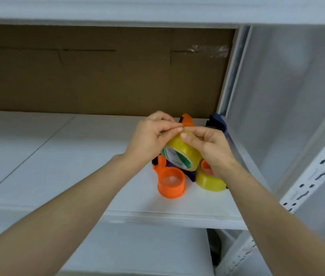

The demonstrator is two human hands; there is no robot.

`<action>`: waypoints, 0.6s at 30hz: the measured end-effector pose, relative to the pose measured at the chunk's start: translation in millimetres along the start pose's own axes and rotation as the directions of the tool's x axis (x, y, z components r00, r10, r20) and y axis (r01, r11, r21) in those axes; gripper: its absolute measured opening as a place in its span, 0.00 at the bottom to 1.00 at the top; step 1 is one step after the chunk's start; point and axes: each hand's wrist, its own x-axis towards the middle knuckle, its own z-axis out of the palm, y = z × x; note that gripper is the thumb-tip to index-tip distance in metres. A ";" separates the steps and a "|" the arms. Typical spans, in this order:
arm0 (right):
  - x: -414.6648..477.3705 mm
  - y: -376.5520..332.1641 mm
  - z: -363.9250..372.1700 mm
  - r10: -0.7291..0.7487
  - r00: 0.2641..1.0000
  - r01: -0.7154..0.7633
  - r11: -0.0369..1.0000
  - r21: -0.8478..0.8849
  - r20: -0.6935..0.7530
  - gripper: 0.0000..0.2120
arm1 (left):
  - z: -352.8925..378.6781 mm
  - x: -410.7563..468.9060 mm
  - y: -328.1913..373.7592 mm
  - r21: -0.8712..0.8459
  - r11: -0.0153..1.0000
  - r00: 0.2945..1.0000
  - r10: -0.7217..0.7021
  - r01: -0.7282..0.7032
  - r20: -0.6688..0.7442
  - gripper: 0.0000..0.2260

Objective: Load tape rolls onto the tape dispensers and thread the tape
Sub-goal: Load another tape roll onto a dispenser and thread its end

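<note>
roll in both hands, empty spool below

the roll (183, 154) is held above the shelf (58, 156), its label face tilted toward the camera. the left hand (149, 140) and right hand (211, 148) pinch its top edge, fingertips meeting. the empty orange spool (171, 184) stands just below, nearer the left hand.

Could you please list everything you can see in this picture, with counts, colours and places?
shelf: one, white, across the view.
cardboard: one sheet, brown, behind the shelf.
slotted upright: one, white, right side.
tape dispensers: count unclear, orange and dark blue, on the shelf.
held tape roll: one, yellow, green-white core, above the tape dispensers.
second tape roll: one, yellow, beside the tape dispensers, at right.
left hand: one, grips the held tape roll.
right hand: one, fingers curled on its top.
</note>
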 end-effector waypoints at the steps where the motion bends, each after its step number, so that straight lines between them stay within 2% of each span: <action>1: -1.0 -0.5 -0.7 0.013 1.000 -0.013 1.000 0.015 0.011 0.08 | -2.0 -2.1 3.7 0.077 0.997 1.000 0.023 -0.022 -0.005 0.11; 3: -3.0 -1.1 -0.8 0.063 0.997 -0.065 0.997 0.035 0.052 0.07 | -7.4 -4.5 8.5 0.172 0.985 1.000 0.029 -0.030 0.009 0.10; 5: -4.6 -5.1 -1.7 0.128 0.988 -0.132 0.990 0.047 0.084 0.08 | -10.6 -5.1 13.6 0.183 0.983 0.999 0.003 -0.011 0.044 0.08; 8: -7.1 -10.0 -6.5 0.212 0.972 -0.220 0.972 0.077 0.106 0.07 | -8.7 -1.0 17.2 0.090 0.984 0.981 -0.161 0.151 0.108 0.02; 10: -9.6 -13.8 -8.2 0.222 0.967 -0.234 0.969 0.083 0.128 0.07 | -6.8 1.6 19.4 0.017 0.971 0.964 -0.239 0.239 0.112 0.05; 12: -10.2 -13.7 -9.4 0.210 0.974 -0.216 0.974 0.064 0.082 0.10 | -7.9 4.1 23.6 -0.189 0.926 0.945 -0.318 0.327 0.078 0.06; 14: -10.0 -11.8 -13.8 0.192 0.981 -0.191 0.981 0.034 -0.033 0.12 | -8.6 3.9 24.1 -0.378 0.843 0.911 -0.412 0.383 0.002 0.09; 16: -11.5 -8.8 -22.5 0.171 0.977 -0.172 0.985 0.003 -0.129 0.13 | -3.3 -7.1 15.8 -0.414 0.791 0.858 -0.512 0.451 -0.045 0.09; 18: -19.8 -4.6 -27.5 0.163 0.975 -0.169 0.985 -0.032 -0.148 0.15 | 9.6 -29.3 -1.7 -0.355 0.736 0.784 -0.620 0.577 -0.011 0.09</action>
